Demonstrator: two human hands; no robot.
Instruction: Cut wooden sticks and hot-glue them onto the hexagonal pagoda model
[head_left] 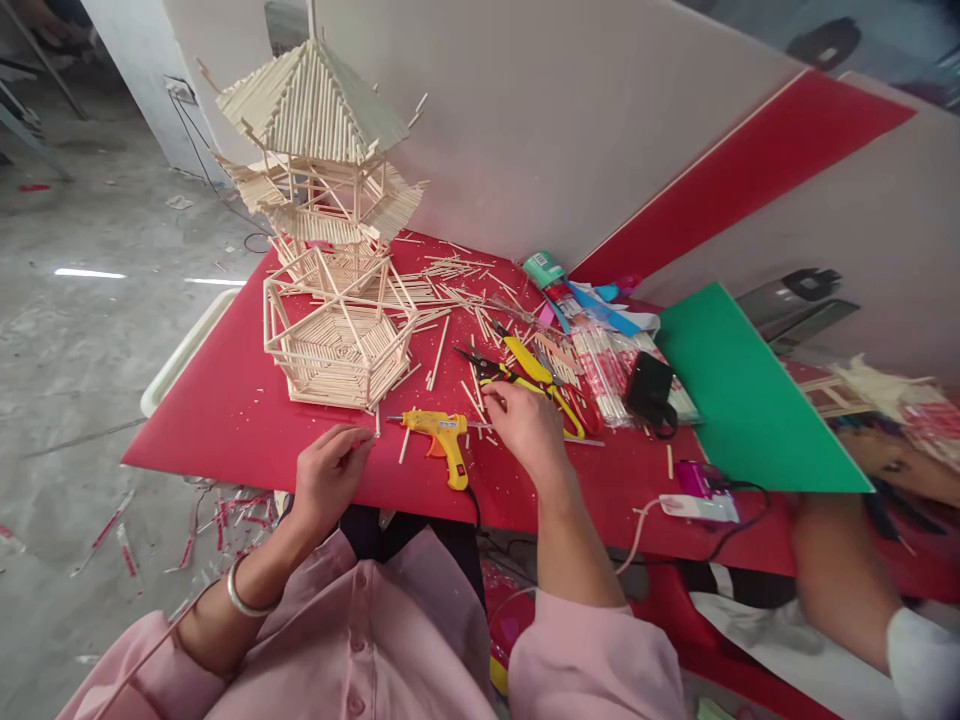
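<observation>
My left hand point(332, 472) is closed in a pinch at the front of the red table, just below a model pagoda frame point(341, 345) of thin wooden sticks. What its fingertips hold, if anything, is too small to make out; a short stick point(377, 422) lies by them. My right hand point(526, 425) is also pinched, beside black-tipped pliers point(517, 375) and loose sticks; its fingertips hide whatever is in them. Between my hands a yellow hot glue gun point(442, 435) lies on its side, nozzle pointing left.
A tiered stick pagoda point(322, 130) stands at the back left. Loose sticks point(450, 285), yellow-handled cutters point(527, 358), packed sticks point(600, 365) and a black box-shaped item point(649, 388) lie around. A green board point(750, 400) stands at right, with another person's arm point(847, 580) beyond.
</observation>
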